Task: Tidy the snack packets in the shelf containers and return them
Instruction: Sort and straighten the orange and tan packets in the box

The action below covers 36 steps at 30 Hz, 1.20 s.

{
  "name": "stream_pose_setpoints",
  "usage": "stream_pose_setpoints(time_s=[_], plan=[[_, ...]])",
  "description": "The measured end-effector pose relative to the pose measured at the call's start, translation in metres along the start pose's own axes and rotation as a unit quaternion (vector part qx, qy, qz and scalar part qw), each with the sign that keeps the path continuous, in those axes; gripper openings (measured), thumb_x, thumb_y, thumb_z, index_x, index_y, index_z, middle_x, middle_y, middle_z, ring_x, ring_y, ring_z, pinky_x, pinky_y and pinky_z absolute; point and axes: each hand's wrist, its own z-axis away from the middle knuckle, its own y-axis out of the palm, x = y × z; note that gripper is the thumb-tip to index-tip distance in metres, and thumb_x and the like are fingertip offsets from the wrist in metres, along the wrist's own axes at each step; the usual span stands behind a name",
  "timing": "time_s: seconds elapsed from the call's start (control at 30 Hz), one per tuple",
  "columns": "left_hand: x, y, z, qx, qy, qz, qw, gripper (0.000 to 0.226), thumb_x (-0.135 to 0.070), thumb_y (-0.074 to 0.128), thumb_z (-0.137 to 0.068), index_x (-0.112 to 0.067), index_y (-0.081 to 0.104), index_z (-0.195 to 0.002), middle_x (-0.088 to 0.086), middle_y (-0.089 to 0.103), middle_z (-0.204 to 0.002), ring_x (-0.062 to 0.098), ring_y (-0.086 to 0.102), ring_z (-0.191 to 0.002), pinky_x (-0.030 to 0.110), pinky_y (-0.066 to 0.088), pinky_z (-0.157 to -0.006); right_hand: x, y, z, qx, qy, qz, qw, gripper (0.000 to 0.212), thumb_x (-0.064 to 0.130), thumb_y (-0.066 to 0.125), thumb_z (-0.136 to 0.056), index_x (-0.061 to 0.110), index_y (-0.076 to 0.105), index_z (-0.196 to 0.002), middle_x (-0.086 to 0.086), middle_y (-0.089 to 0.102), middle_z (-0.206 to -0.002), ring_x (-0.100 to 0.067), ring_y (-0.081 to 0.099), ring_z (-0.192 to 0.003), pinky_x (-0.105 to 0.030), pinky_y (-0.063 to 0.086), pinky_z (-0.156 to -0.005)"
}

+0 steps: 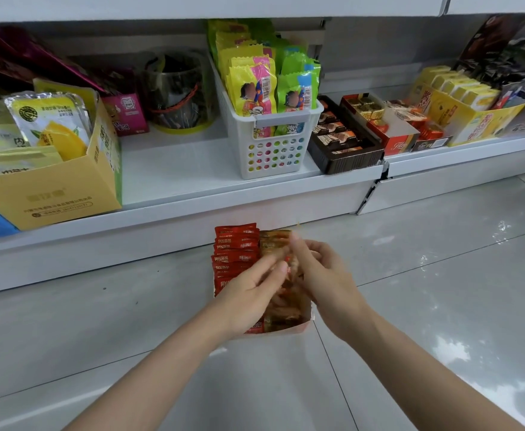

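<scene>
A small white cardboard box (289, 331) sits on the floor in front of the shelf, packed with a row of red snack packets (235, 244) on its left and brownish-orange packets (274, 241) on its right. Both my hands are over the box. My left hand (248, 293) reaches in from the left, fingers curled against the packets. My right hand (320, 275) comes from the right and pinches a brownish packet between thumb and fingers. The hands blur slightly and hide the middle of the box.
The white shelf (174, 169) has a bare gap between a yellow carton of lemon packets (52, 181) and a white perforated basket (273, 144) of yellow and green packets. Chocolate trays (345, 141) and more boxes stand to the right. Grey floor tiles (441, 275) surround the box.
</scene>
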Motion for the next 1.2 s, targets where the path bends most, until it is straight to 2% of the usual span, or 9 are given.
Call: stream_pose_setpoints(time_s=[0.13,0.2,0.3,0.4,0.7,0.93,1.03,1.1,1.2], plan=[[0.003,0.005,-0.002,-0.038,0.021,-0.017,0.999,0.017,-0.048,0.047,-0.099,-0.060,0.055,-0.108,-0.021,0.062,-0.115,-0.002,0.062,-0.107,0.018,0.049,-0.092,0.010,-0.006,-0.002,-0.006,0.025,-0.051,0.998,0.017,0.027,0.055,-0.101,0.016,0.067,-0.102,-0.015,0.075,-0.098,-0.029,0.074,-0.084,-0.055,0.061,-0.076],[0.009,0.001,-0.002,-0.097,-0.001,0.018,0.995,0.012,-0.032,0.054,-0.100,-0.042,0.052,-0.107,-0.012,0.065,-0.107,0.008,0.068,-0.099,0.035,0.054,-0.094,0.016,-0.018,-0.005,-0.011,0.043,-0.099,0.994,0.017,0.023,0.054,-0.102,0.011,0.066,-0.105,-0.015,0.076,-0.094,-0.030,0.075,-0.081,-0.046,0.062,-0.063],[0.011,-0.005,0.001,-0.074,-0.039,0.035,0.996,0.023,-0.041,0.058,-0.096,-0.040,0.054,-0.119,-0.016,0.066,-0.117,0.004,0.063,-0.111,0.030,0.051,-0.096,0.021,-0.033,-0.006,0.013,0.043,-0.154,0.987,0.022,0.023,0.060,-0.098,0.006,0.068,-0.109,-0.013,0.077,-0.092,-0.026,0.075,-0.076,-0.035,0.059,-0.056],[0.006,-0.004,0.000,-0.028,-0.035,0.031,0.999,0.027,-0.045,0.056,-0.095,-0.041,0.063,-0.121,-0.021,0.070,-0.113,-0.003,0.063,-0.110,0.019,0.048,-0.092,0.021,-0.033,-0.007,0.030,0.034,-0.178,0.983,0.025,0.026,0.061,-0.096,0.007,0.069,-0.110,-0.015,0.076,-0.098,-0.027,0.075,-0.080,-0.036,0.059,-0.059],[0.005,-0.002,0.004,-0.032,-0.018,0.030,0.999,0.012,-0.024,0.051,-0.103,-0.020,0.062,-0.107,-0.010,0.077,-0.100,0.012,0.072,-0.100,0.045,0.051,-0.101,0.020,-0.022,-0.007,0.046,0.013,-0.179,0.983,0.028,0.023,0.063,-0.093,0.004,0.069,-0.114,-0.018,0.074,-0.108,-0.029,0.074,-0.091,-0.045,0.062,-0.077],[0.003,0.006,0.002,-0.123,0.095,-0.067,0.986,0.035,-0.021,0.048,-0.104,-0.043,0.061,-0.126,-0.021,0.072,-0.110,-0.002,0.066,-0.105,0.030,0.052,-0.099,0.031,-0.023,-0.002,0.073,0.053,-0.060,0.994,0.118,0.065,0.077,-0.064,0.031,0.013,-0.157,0.004,0.052,-0.139,-0.019,0.056,-0.121,-0.055,0.047,-0.102],[0.004,0.015,0.006,-0.093,0.172,-0.149,0.969,0.037,-0.029,0.053,-0.101,-0.052,0.054,-0.130,-0.028,0.063,-0.118,-0.006,0.060,-0.109,0.015,0.050,-0.091,0.033,-0.015,-0.004,0.012,0.063,-0.069,0.996,0.073,0.047,0.069,-0.088,0.024,0.033,-0.148,-0.001,0.059,-0.123,-0.013,0.063,-0.099,-0.041,0.055,-0.082],[0.008,0.016,0.010,-0.061,0.166,-0.158,0.971,0.042,-0.036,0.066,-0.093,-0.051,0.054,-0.130,-0.028,0.058,-0.117,-0.005,0.063,-0.100,0.010,0.047,-0.083,0.033,-0.017,-0.010,-0.029,0.074,-0.124,0.989,0.039,0.030,0.048,-0.103,0.012,0.044,-0.138,-0.008,0.060,-0.125,-0.016,0.064,-0.100,-0.044,0.055,-0.088],[0.019,0.007,0.012,-0.037,0.149,-0.262,0.953,0.039,-0.027,0.073,-0.086,-0.039,0.065,-0.122,-0.023,0.060,-0.113,-0.003,0.062,-0.099,0.012,0.045,-0.085,0.033,-0.035,-0.014,-0.026,0.068,-0.159,0.985,0.035,0.028,0.041,-0.107,0.003,0.060,-0.121,-0.013,0.072,-0.117,-0.024,0.072,-0.101,-0.047,0.057,-0.090]])
